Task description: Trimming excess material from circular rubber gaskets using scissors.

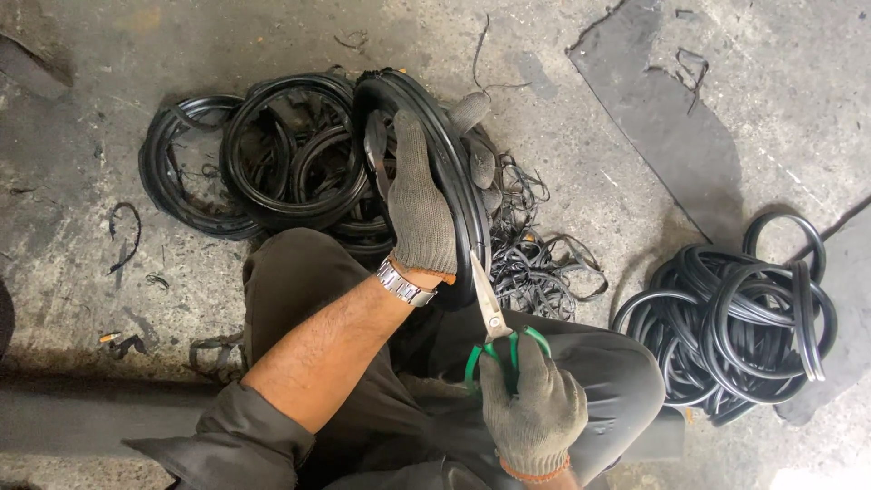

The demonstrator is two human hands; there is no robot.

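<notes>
My left hand (419, 210), in a grey knit glove with a metal watch at the wrist, grips a black rubber ring (456, 172) held upright over my knees. My right hand (533, 406), also gloved, holds green-handled scissors (497, 327). Their blades point up and touch the ring's lower edge, just right of my left wrist. A thin strip of rubber hangs from the ring beside my left fingers.
A heap of black rubber rings (272, 159) lies on the concrete floor beyond my knees. Thin rubber trimmings (535, 263) are tangled to its right. A second pile of rings (744, 318) sits at the right. A dark patch (671, 127) marks the floor.
</notes>
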